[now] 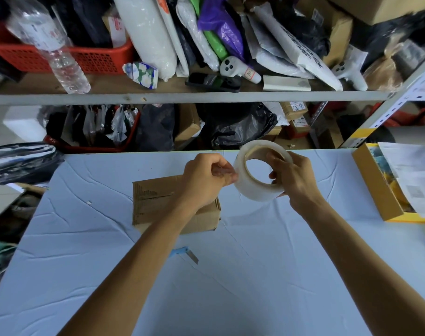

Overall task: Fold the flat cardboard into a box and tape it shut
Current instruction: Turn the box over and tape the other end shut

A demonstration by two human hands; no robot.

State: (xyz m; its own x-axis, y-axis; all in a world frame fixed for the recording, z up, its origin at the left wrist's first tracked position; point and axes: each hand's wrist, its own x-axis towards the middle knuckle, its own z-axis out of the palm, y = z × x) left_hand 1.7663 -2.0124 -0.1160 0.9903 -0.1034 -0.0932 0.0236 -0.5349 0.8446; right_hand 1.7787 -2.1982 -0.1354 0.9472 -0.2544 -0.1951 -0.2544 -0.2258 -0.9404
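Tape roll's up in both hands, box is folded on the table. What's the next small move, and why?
Probably peel a strip free: the left hand pinches at the edge of the tape roll, which the right hand grips, held above the table beside the cardboard box; no tape shows on its visible surfaces.

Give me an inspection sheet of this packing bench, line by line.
Surface: table under a creased pale blue cloth.
Job's things: cardboard box folded, flaps closed; tape roll held above the table.
Clutter: blue utility knife near the box; yellow box of papers at the right edge.
Grippers: right hand grips the roll; left hand pinches at its edge.
Cables: nothing seen.
Surroundings: shelves packed with parcels, bags, a water bottle.
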